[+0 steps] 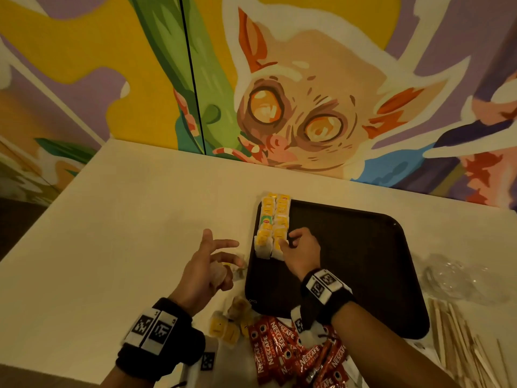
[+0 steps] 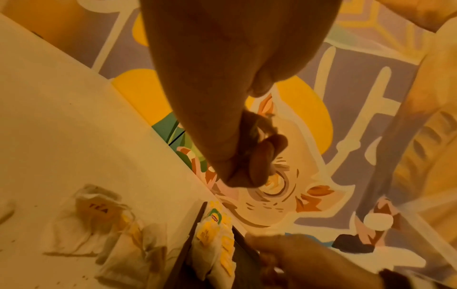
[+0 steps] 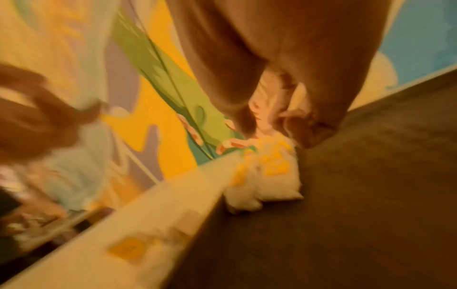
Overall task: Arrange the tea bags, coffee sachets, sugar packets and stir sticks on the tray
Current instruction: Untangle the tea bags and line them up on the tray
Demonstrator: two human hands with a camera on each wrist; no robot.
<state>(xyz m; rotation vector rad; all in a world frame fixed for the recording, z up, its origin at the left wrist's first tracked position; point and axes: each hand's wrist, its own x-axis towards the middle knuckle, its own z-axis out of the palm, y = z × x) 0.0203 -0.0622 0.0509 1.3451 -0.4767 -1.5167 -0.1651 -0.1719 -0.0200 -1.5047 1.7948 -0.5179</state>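
Note:
A dark brown tray (image 1: 349, 264) lies on the white table (image 1: 126, 233). Two rows of yellow-tagged tea bags (image 1: 272, 222) run along its left edge. My right hand (image 1: 289, 239) is on the tray, its thumb and curled fingers pinching the nearest tea bag (image 3: 269, 176) of the right row; that wrist view is blurred. My left hand (image 1: 223, 252) hovers just left of the tray, thumb and index stretched out, lower fingers curled round a pale tea bag (image 1: 219, 273). Red coffee sachets (image 1: 296, 357) are piled at the near edge. Wooden stir sticks (image 1: 461, 345) lie at the right.
Loose tea bags (image 1: 226, 326) lie on the table near the tray's front left corner, and more (image 2: 94, 215) under my left hand. Crumpled clear plastic (image 1: 453, 278) sits right of the tray. A painted wall (image 1: 279, 93) rises behind the table.

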